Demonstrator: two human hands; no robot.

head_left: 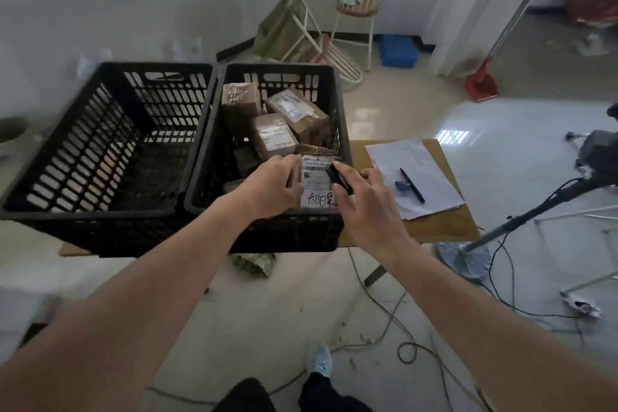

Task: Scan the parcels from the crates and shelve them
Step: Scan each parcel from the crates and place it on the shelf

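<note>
Two black plastic crates stand side by side on a low table. The left crate (100, 144) holds nothing I can see. The right crate (337, 130) contains several brown cardboard parcels (274, 135). My left hand (271, 184) grips the left side of a parcel with a white label (316, 174) at the crate's near right corner. My right hand (364, 204) pinches a small black scanner (339, 179) between thumb and forefinger, its tip over the label. Handwritten characters show on the label's lower part.
On the table's right end lie white papers (414, 177), a black pen (412, 185) and a small blue object (402, 185). A fan stand (468, 257) and cables (501, 278) sit on the floor at right. Chairs (356, 7), a blue box (399, 50) and a red dustpan (481, 84) stand farther back.
</note>
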